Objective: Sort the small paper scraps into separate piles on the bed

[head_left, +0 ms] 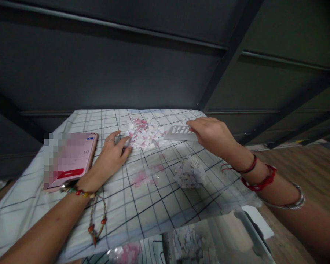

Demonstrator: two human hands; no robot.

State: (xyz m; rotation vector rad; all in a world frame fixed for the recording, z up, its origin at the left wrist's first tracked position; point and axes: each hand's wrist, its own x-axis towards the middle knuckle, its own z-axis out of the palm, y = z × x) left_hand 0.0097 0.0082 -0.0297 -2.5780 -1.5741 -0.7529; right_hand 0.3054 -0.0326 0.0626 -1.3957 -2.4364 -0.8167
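Gathering the scrap pile on the table seems in hand: my right hand clamps the white card, left hand spread beside the pile; next likely calls for a low edge.

table: white cloth with dark grid lines
phone: screen up, left side
far heap: white and pink scraps
plastic packets: clear and pink, nearer than far heap
near heap: whitish scraps, right of packets
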